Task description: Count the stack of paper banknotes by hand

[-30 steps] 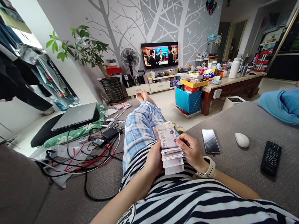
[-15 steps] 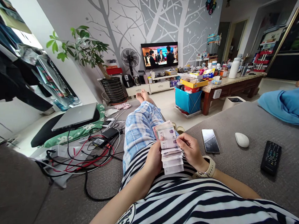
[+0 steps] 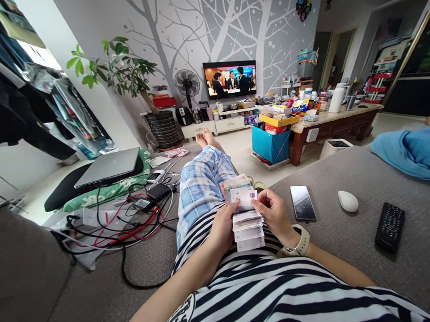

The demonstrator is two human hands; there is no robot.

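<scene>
A stack of banknotes [image 3: 248, 233] fans out over my striped shirt, its pale lower notes hanging toward me. My left hand [image 3: 222, 224] grips the stack from the left side, thumb lying on top of the notes. With thumb and fingertips, my right hand [image 3: 273, 213] pinches the right edge of a pale banknote marked 5 [image 3: 242, 195]. Behind that note, greenish and pinkish notes show at the far end of the stack. A light watch is on my right wrist. The fingers under the stack are hidden.
To my right on the sofa lie a phone [image 3: 302, 202], a white mouse [image 3: 348, 201] and a black remote control [image 3: 389, 227]. Tangled cables [image 3: 131, 218] and a closed laptop [image 3: 109, 166] are on the left. A blue box [image 3: 270, 144] stands by the loaded coffee table [image 3: 356, 112].
The top pale note has moved up and away from the lower notes, and a greenish note now shows behind it. My left thumb has shifted onto the notes.
</scene>
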